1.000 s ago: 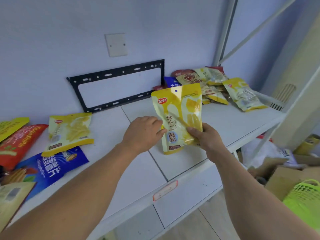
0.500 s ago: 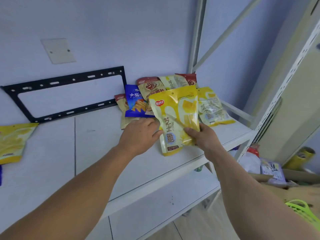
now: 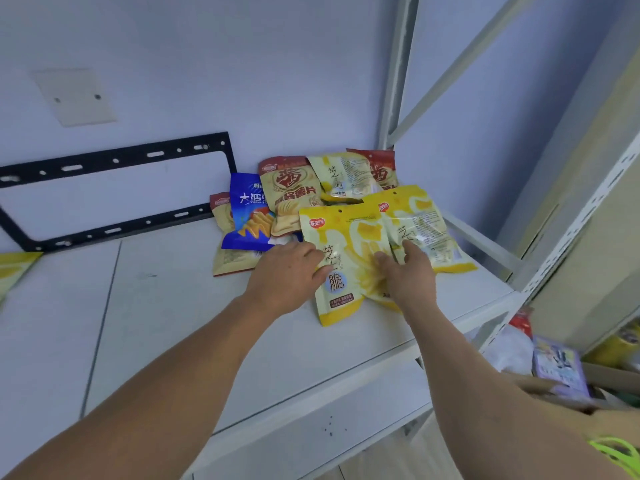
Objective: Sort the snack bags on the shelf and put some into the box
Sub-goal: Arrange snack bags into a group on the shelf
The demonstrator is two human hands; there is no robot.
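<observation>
A yellow snack bag point(image 3: 346, 237) with a red logo lies on the white shelf point(image 3: 166, 306), its top edge leaning on the pile of snack bags point(image 3: 294, 192) at the back right corner. My left hand point(image 3: 287, 271) rests on the bag's left edge, thumb across its front. My right hand point(image 3: 405, 275) lies on the bag's right half with fingers spread, one fingertip reaching a second yellow bag point(image 3: 426, 230). A cardboard box point(image 3: 609, 379) sits low at the right, partly hidden by my right arm.
A blue bag point(image 3: 249, 216) and tan bags lean in the pile. A black metal bracket point(image 3: 114, 161) stands against the wall. Another yellow bag point(image 3: 14, 268) shows at the left edge. A purple packet point(image 3: 557, 365) and a green basket point(image 3: 616, 452) are beside the box.
The yellow bag went from upright in both hands to lying against the pile. Both hands shifted from gripping its lower edges to resting on its front. My view turned right.
</observation>
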